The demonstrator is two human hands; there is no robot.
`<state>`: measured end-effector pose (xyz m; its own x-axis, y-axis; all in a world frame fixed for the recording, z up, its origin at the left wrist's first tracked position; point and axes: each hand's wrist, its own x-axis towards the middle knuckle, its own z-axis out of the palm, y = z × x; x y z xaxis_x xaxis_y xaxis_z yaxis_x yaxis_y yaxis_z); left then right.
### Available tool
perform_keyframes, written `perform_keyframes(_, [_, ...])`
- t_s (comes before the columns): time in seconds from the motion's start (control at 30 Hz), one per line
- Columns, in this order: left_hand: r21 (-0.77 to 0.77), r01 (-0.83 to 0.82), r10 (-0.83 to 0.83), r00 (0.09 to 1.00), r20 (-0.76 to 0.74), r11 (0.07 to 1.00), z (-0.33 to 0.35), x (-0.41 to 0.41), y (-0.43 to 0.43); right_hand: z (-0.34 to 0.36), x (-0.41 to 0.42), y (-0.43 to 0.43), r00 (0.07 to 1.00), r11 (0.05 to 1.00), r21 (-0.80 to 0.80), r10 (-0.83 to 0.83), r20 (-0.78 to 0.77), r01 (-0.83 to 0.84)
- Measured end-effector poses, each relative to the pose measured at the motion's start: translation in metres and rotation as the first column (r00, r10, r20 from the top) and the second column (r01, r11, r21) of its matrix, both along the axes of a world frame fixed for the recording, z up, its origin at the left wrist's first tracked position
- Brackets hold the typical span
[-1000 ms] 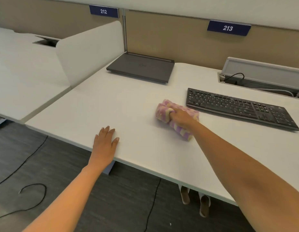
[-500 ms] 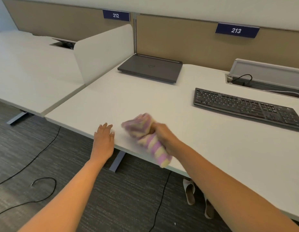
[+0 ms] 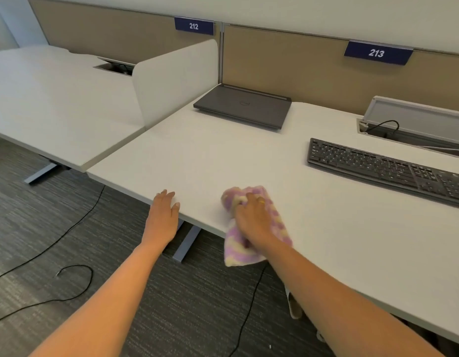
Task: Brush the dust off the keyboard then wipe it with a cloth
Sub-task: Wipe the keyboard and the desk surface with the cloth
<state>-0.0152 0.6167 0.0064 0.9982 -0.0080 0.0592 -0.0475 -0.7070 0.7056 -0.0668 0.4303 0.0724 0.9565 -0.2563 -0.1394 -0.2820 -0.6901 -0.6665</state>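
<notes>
A: Where is the flat black plastic keyboard (image 3: pixel 385 171) found?
B: It is seen lying keys up on the white rectangular desk top (image 3: pixel 223 155), at the right of the view, and both hands are kept well apart from it

A: And the fluffy cloth striped in pink and cream (image 3: pixel 238 256)?
B: It is bunched at the desk's near edge, well to the left of the keyboard and nearer the viewer; one end is draped over the edge and hangs below it

A: How is the right hand (image 3: pixel 251 220) placed?
B: It is pressed down on the cloth, with the fingers curled into the fabric so that it is gripped; a ring is worn on one finger

A: The left hand (image 3: pixel 162 215)?
B: It is laid flat on the desk edge, farther left of the keyboard than the cloth, the fingers straight and close together, with nothing held

A: What else is seen?
B: A closed dark grey laptop (image 3: pixel 243 105) is set left of the keyboard and farther back. Just behind the keyboard a grey cable hatch (image 3: pixel 416 119) is propped open. A blue sign marked 213 (image 3: pixel 376 52) is mounted above the keyboard, one marked 212 (image 3: pixel 194 26) farther left
</notes>
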Motion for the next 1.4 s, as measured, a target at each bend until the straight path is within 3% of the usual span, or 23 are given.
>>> perform_keyframes(0.1, [0.039, -0.011, 0.011, 1.000, 0.022, 0.999, 0.003, 0.002, 0.007, 0.010, 0.011, 0.045, 0.979, 0.923, 0.350, 0.193, -0.061, -0.161])
perform_keyframes(0.17, [0.044, -0.026, 0.024, 0.999, 0.048, 0.999, 0.006, 0.004, 0.014, 0.019, 0.025, 0.060, 0.975, 0.883, 0.429, 0.221, -0.020, -0.191])
perform_keyframes(0.23, [0.024, -0.063, 0.062, 0.996, 0.057, 0.998, 0.010, 0.004, 0.020, 0.033, 0.043, 0.057, 0.978, 0.929, 0.310, 0.177, 0.110, -0.203])
perform_keyframes(0.33, [-0.049, -0.101, 0.103, 0.994, 0.043, 0.994, 0.013, 0.000, 0.028, 0.048, 0.075, 0.038, 0.944, 0.986, -0.007, 0.161, 0.287, -0.166])
perform_keyframes(0.43, [-0.106, -0.121, 0.123, 0.992, 0.013, 0.987, 0.014, -0.003, 0.029, 0.032, 0.099, 0.029, 0.941, 0.932, -0.230, 0.315, 0.123, -0.282])
perform_keyframes(0.53, [-0.125, -0.145, 0.145, 0.989, -0.007, 0.981, 0.015, -0.004, 0.028, 0.004, 0.097, 0.037, 0.902, 0.878, -0.208, 0.419, -0.101, -0.431])
perform_keyframes(0.67, [-0.070, -0.151, 0.153, 0.988, 0.028, 0.986, 0.019, 0.001, 0.028, -0.005, 0.083, 0.053, 0.877, 0.854, -0.204, 0.474, -0.079, -0.479])
perform_keyframes(0.77, [-0.060, -0.216, 0.218, 0.975, 0.033, 0.975, 0.025, 0.004, 0.026, 0.000, 0.067, 0.063, 0.837, 0.826, -0.131, 0.543, -0.072, -0.547])
perform_keyframes(1.0, [0.017, -0.426, 0.426, 0.905, -0.011, 0.905, 0.030, -0.008, 0.030, 0.009, 0.045, 0.070, 0.802, 0.802, 0.273, 0.580, -0.146, -0.531])
perform_keyframes(1.2, [-0.068, -0.450, 0.451, 0.892, 0.006, 0.891, 0.047, -0.010, 0.030, 0.037, 0.048, 0.050, 0.889, 0.869, 0.364, 0.419, -0.185, -0.334])
perform_keyframes(1.3, [-0.115, -0.475, 0.483, 0.873, 0.060, 0.873, 0.061, -0.005, 0.021, 0.055, 0.057, 0.032, 0.975, 0.869, 0.472, 0.210, -0.074, -0.151])
perform_keyframes(1.4, [-0.301, -0.423, 0.477, 0.868, 0.135, 0.855, 0.071, 0.000, 0.006, 0.064, 0.060, 0.019, 0.992, 0.883, 0.468, -0.011, 0.124, -0.048])
